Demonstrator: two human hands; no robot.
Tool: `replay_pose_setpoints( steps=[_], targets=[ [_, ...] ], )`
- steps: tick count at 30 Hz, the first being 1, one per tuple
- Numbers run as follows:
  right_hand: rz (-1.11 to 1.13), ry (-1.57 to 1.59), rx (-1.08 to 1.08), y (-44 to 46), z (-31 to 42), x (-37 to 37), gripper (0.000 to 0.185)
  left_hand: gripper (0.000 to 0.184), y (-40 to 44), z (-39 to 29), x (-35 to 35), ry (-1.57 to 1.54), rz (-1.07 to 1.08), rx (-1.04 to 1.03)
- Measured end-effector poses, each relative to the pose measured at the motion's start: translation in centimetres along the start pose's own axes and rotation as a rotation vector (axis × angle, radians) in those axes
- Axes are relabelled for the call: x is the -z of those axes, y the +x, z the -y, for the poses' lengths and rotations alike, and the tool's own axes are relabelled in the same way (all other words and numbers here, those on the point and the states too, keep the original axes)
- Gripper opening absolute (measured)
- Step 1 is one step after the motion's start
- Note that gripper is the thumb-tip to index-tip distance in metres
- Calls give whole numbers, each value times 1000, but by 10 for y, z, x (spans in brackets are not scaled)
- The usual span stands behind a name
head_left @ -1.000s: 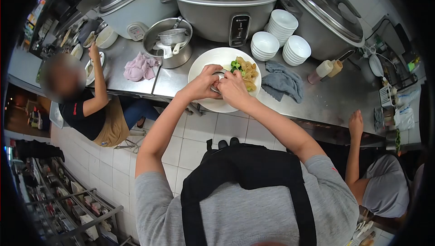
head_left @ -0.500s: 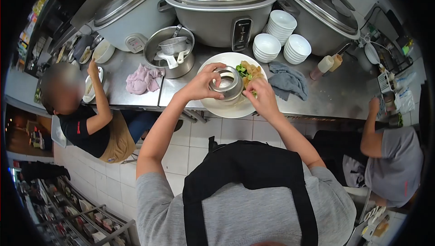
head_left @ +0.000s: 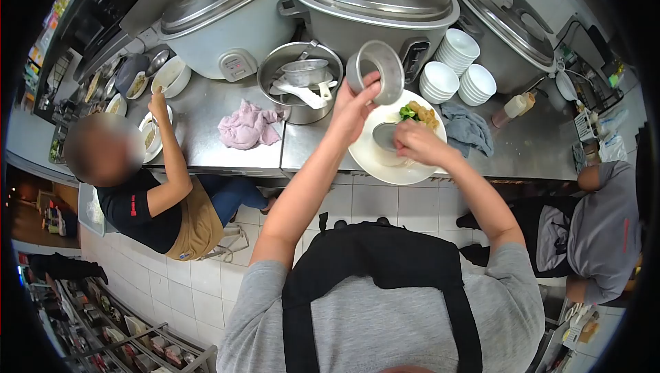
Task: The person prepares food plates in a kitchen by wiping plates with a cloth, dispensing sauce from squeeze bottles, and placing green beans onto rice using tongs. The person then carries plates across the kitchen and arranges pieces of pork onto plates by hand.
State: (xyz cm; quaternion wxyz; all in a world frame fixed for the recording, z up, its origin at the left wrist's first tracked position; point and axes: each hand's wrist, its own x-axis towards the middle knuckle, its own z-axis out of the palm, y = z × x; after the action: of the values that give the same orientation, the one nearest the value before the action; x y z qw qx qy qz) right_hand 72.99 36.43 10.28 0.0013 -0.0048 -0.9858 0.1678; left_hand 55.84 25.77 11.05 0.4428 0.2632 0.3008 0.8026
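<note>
My left hand [head_left: 355, 108] grips a metal bowl [head_left: 393, 74], tilted on its side above the plate's back left edge, with its mouth facing up and back. On the white plate [head_left: 368, 160] lie green vegetables [head_left: 411, 109] and light brown food pieces [head_left: 427, 118]. My right hand [head_left: 419, 143] is closed over the plate, its fingertips at the edge of a round grey metal piece [head_left: 385, 136]. Whether that piece is a ring or a small cup I cannot tell. Something pale is under it, partly hidden by my fingers.
Behind stand large rice cookers [head_left: 375, 2], stacked white bowls [head_left: 440, 79] and a steel pot [head_left: 302, 113] of utensils. A pink cloth [head_left: 247, 125], a blue-grey cloth [head_left: 469, 129] and squeeze bottles [head_left: 512, 110] lie along the counter. Co-workers stand left [head_left: 158, 201] and right [head_left: 595, 228].
My left hand has lifted the metal bowl up and away from the plate and tipped it. My right hand stays over the plate, now at the round metal piece. The whole view has shifted.
</note>
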Motion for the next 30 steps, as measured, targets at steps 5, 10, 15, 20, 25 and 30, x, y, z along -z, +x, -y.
replay_pose_setpoints(
  steps=[5,10,15,20,25,30],
  targets=[
    [-117,446,-306,22,-15,62,18,50,37,-90,21,442,-220,-136],
    [-381,1370,-455,94,-10,79,18,68,83,-143,103,767,-396,148],
    [-596,1797,-497,203,-2,43,25,65,105,-151,119,1065,-471,241],
    [-391,1007,-547,225,-12,39,45,62,114,-147,142,1670,-396,281],
    [-38,-71,-404,213,47,31,74,57,100,-142,139,1968,-363,43],
    [169,-203,-524,234,57,21,82,41,78,-152,129,1903,-242,-163]
  ],
)
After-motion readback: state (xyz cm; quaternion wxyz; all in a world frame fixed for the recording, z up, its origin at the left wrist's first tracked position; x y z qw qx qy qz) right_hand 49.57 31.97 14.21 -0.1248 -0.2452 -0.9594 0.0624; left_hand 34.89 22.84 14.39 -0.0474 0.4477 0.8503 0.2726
